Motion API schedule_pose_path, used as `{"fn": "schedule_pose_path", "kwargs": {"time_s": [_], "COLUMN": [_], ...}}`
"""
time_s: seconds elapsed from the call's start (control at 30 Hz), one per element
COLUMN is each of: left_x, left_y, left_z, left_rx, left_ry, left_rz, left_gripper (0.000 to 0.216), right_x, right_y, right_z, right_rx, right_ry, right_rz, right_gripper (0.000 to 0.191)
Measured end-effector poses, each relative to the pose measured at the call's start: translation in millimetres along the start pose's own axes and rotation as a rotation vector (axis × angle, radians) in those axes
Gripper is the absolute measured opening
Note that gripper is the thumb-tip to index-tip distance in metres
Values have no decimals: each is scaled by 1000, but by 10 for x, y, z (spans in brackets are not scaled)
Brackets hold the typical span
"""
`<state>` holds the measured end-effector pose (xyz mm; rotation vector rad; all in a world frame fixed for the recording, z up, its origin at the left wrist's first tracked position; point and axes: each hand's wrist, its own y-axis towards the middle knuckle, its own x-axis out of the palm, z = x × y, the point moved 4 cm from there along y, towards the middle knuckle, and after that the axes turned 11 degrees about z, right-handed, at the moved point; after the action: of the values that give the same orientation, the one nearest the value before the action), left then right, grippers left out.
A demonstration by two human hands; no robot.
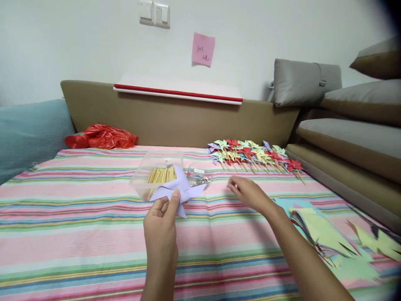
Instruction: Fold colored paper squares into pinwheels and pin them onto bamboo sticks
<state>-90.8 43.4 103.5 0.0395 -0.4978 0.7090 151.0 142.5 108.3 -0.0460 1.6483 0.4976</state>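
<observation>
My left hand [161, 221] pinches a folded lavender paper pinwheel [180, 190] by its centre, raised over the striped bed cover [78, 225]. Behind the pinwheel stands a clear plastic box of wooden sticks [158, 173], and beside it a small clear container of metal pins [199, 177]. My right hand [247, 193] reaches out low over the cover just right of the pin container, fingers loosely curled toward it. Whether they hold anything is too small to tell.
A heap of finished coloured pinwheels on sticks [253, 154] lies at the back right. Cut paper sheets [326, 234] in yellow and green are stacked at the right. A red plastic bag [102, 137] lies at the headboard, a teal pillow [29, 133] at left, grey cushions [303, 81] at right.
</observation>
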Motion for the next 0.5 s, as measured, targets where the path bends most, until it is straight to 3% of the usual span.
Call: {"fn": "schedule_pose_path", "kwargs": {"time_s": [0.1, 0.17, 0.37, 0.5], "left_x": [66, 95, 135, 236], "left_y": [-91, -164, -379, -515], "left_z": [-82, -168, -343, -378], "left_rx": [33, 36, 21, 37], "left_ry": [18, 46, 124, 140], "left_rz": [-71, -107, -137, -141], "left_gripper": [33, 32, 32, 30], "right_x": [42, 89, 195, 233], "right_y": [-574, -775, -904, -1110], "right_z": [292, 404, 478, 505], "right_rx": [80, 124, 183, 185], "right_ry": [5, 4, 55, 114], "right_rz": [-73, -81, -47, 8], "right_gripper": [22, 20, 23, 41]}}
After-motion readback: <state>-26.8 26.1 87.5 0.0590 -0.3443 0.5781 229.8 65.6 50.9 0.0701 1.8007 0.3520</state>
